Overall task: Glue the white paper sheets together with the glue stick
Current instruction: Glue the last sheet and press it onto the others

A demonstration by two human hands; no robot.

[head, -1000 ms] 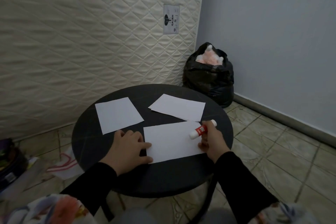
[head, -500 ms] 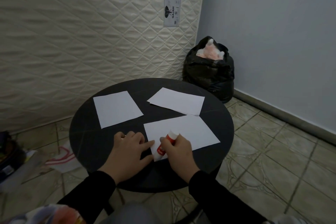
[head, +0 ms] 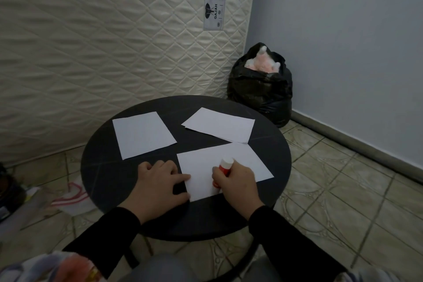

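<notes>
Three white paper sheets lie on a round black table (head: pixel 103 167). The near sheet (head: pixel 242 160) is in front of me; my left hand (head: pixel 158 185) presses flat on its left edge. My right hand (head: pixel 235 183) grips a red and white glue stick (head: pixel 224 167), tilted, with its lower end down on the near sheet's lower part. A second sheet (head: pixel 143 134) lies at the back left. The third sheet (head: pixel 219 125) lies at the back right, and looks like two stacked sheets.
A quilted mattress (head: pixel 114 41) leans against the wall behind the table. A black bag (head: pixel 261 89) with pink and white stuff stands in the corner at the right. A white and red bag (head: pixel 68 197) and dark clutter lie on the tiled floor at the left.
My right hand carried the glue stick from the near sheet's right edge to its lower left, then slightly to the right. My left hand has stayed on the sheet's left edge.
</notes>
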